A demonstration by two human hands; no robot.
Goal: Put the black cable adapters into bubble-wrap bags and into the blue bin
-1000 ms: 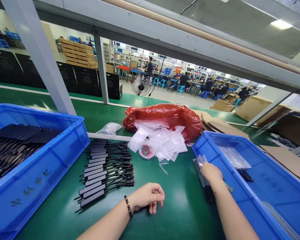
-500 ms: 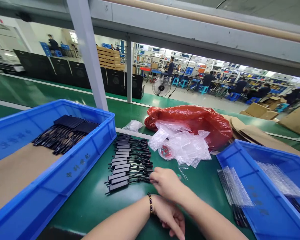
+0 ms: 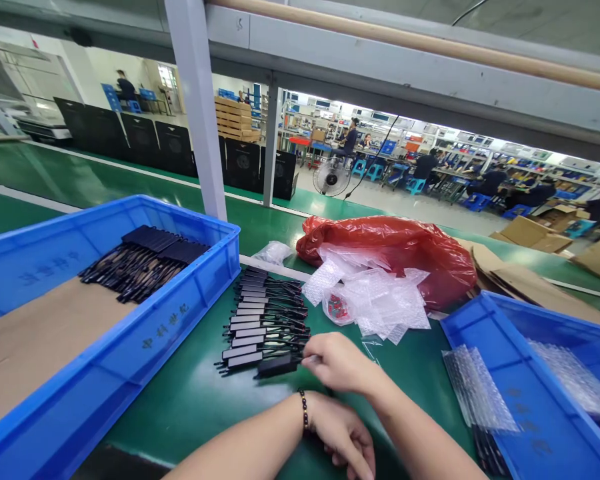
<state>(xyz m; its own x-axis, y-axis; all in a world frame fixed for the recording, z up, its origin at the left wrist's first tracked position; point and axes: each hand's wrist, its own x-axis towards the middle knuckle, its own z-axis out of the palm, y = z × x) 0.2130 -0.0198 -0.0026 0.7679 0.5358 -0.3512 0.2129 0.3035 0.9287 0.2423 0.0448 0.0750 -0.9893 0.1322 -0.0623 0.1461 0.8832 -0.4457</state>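
My right hand [image 3: 334, 360] pinches the cable end of a black rectangular module [image 3: 279, 365], which is turned slightly out of line at the near end of a row. That row of similar cabled modules [image 3: 250, 323], with grey faces, lies on the green table, cables pointing right. Below and nearer me, my left hand [image 3: 343, 430], with a beaded bracelet [image 3: 304, 410] at the wrist, has its fingers curled downward. Whatever is under those fingers is hidden. My right forearm passes close beside the left hand.
A blue bin [image 3: 190, 307] at left holds cardboard and stacked black modules [image 3: 150, 257]. Bubble-wrap bags [image 3: 390, 300] lie before a red plastic bag [image 3: 395, 243]. Another blue bin [image 3: 510, 373] stands at right, with bubble-wrapped pieces [image 3: 480, 387] over its edge. A metal post [image 3: 197, 113] rises behind.
The nearest module has been drawn toward the right by its cable and turned, now showing a dark side. My left hand stays nearly where it was. The view has shifted slightly left.
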